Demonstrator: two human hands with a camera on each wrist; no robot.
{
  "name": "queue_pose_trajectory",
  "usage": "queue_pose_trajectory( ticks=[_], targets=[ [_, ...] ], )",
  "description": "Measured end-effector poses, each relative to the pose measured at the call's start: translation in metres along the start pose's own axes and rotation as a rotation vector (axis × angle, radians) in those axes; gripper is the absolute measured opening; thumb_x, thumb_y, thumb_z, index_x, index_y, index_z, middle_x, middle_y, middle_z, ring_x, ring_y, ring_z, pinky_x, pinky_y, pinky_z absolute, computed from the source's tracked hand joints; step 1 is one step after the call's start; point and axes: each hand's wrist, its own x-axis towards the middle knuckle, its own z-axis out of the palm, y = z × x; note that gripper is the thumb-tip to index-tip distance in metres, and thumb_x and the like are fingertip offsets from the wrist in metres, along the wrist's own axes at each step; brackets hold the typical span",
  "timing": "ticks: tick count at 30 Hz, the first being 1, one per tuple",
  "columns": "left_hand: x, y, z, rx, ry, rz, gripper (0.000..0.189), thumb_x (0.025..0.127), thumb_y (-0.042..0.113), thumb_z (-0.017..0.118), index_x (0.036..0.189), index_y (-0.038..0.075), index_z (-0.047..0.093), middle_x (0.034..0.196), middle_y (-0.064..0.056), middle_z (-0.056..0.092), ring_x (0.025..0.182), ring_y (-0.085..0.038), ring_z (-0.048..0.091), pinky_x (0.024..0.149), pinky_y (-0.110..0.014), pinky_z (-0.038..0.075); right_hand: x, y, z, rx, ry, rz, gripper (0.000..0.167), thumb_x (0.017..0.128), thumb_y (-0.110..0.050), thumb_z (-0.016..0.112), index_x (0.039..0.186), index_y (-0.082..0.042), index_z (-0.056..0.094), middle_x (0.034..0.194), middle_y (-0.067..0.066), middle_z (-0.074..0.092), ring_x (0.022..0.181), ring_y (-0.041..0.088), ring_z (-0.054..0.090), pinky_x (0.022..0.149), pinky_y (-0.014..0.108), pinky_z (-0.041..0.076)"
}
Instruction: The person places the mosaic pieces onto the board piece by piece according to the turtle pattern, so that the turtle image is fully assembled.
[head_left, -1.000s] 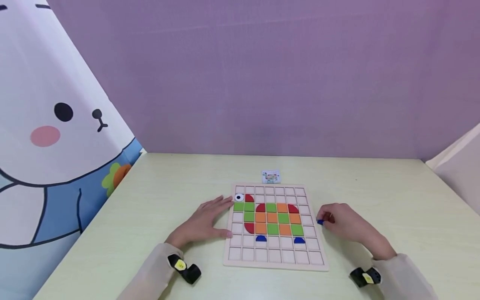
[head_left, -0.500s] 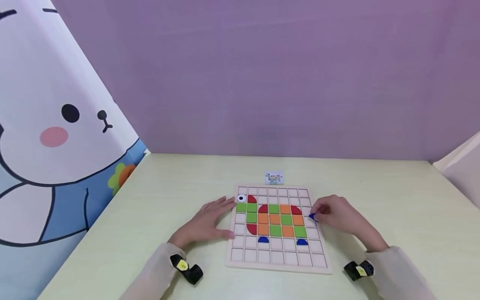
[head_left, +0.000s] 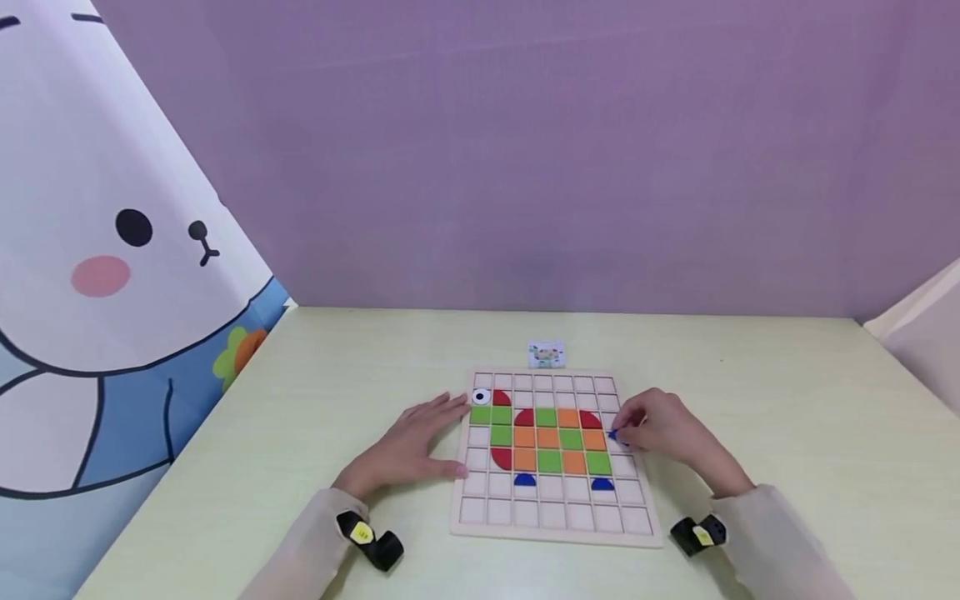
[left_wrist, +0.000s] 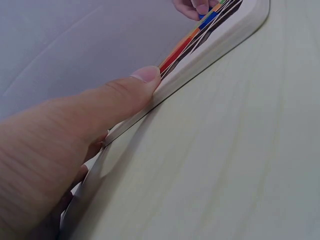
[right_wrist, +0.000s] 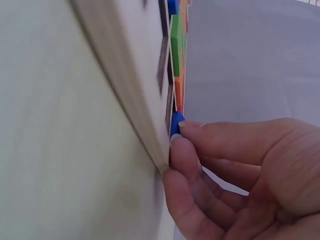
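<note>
A wooden grid board [head_left: 555,537] lies on the table, its cells partly filled with green, orange, red and blue pieces and a round eye piece [head_left: 481,397]. My left hand [head_left: 408,446] rests along the board's left edge, fingers spread and straight; in the left wrist view the thumb [left_wrist: 117,97] touches the board's side. At the right edge, my right hand [head_left: 663,425] pinches a small blue piece [right_wrist: 177,121] between thumb and fingertips, over a cell beside the orange square [head_left: 594,440]. Two blue half-round pieces [head_left: 602,483] sit in a lower row.
A small printed card [head_left: 546,354] lies just behind the board. Around it spreads the pale tabletop [head_left: 375,350], with a purple backdrop [head_left: 525,167] behind and a cartoon-printed cloth [head_left: 135,333] on the left.
My right hand has moved left with the blue piece, from beside the board to over a cell in the right-hand column. The left hand keeps its place at the board's edge.
</note>
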Motion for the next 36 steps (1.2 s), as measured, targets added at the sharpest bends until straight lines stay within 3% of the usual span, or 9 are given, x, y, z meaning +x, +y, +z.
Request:
queue_pose_trajectory(
  ticks=[7, 12, 18, 25, 36],
  targets=[
    [-0.001, 0.001, 0.001, -0.006, 0.016, 0.012, 0.087, 0.078, 0.058, 0.068, 0.149, 0.023, 0.033, 0.157, 0.003, 0.026, 0.148, -0.027, 0.013, 0.117, -0.055, 0.014, -0.004, 0.001, 0.004, 0.011, 0.046, 0.033, 0.002, 0.082, -0.005, 0.071, 0.083, -0.004, 0.072, 0.075, 0.004, 0.063, 0.063, 0.014, 0.052, 0.054, 0.023, 0.047],
    [-0.006, 0.002, 0.007, 0.002, 0.002, 0.015, 0.088, 0.078, 0.06, 0.066, 0.149, 0.022, 0.032, 0.158, 0.003, 0.025, 0.148, -0.028, 0.012, 0.117, -0.056, 0.013, -0.01, 0.002, 0.007, 0.04, 0.029, 0.061, 0.003, 0.082, -0.007, 0.072, 0.082, -0.003, 0.072, 0.074, 0.004, 0.063, 0.059, 0.014, 0.054, 0.052, 0.024, 0.049],
    [-0.007, 0.005, 0.004, 0.011, 0.025, 0.036, 0.085, 0.08, 0.06, 0.065, 0.149, 0.022, 0.033, 0.157, 0.002, 0.026, 0.148, -0.028, 0.014, 0.117, -0.056, 0.015, -0.011, 0.001, 0.004, 0.059, 0.041, 0.075, 0.004, 0.081, -0.007, 0.073, 0.081, -0.003, 0.072, 0.073, 0.004, 0.065, 0.056, 0.013, 0.056, 0.051, 0.025, 0.051],
    [-0.013, 0.008, 0.004, -0.002, 0.009, 0.026, 0.086, 0.079, 0.059, 0.066, 0.149, 0.02, 0.034, 0.158, 0.001, 0.025, 0.148, -0.028, 0.013, 0.117, -0.055, 0.014, -0.013, 0.001, 0.005, 0.057, 0.009, 0.106, 0.006, 0.081, -0.009, 0.073, 0.079, -0.004, 0.071, 0.068, 0.003, 0.064, 0.055, 0.013, 0.057, 0.051, 0.025, 0.051],
    [-0.012, 0.009, 0.004, -0.01, 0.021, 0.026, 0.086, 0.079, 0.059, 0.066, 0.149, 0.021, 0.033, 0.157, 0.002, 0.026, 0.148, -0.028, 0.013, 0.117, -0.055, 0.014, -0.011, 0.002, 0.004, 0.064, -0.006, 0.091, 0.006, 0.081, -0.009, 0.073, 0.081, -0.004, 0.07, 0.068, 0.004, 0.062, 0.056, 0.013, 0.057, 0.052, 0.025, 0.052]
  ],
)
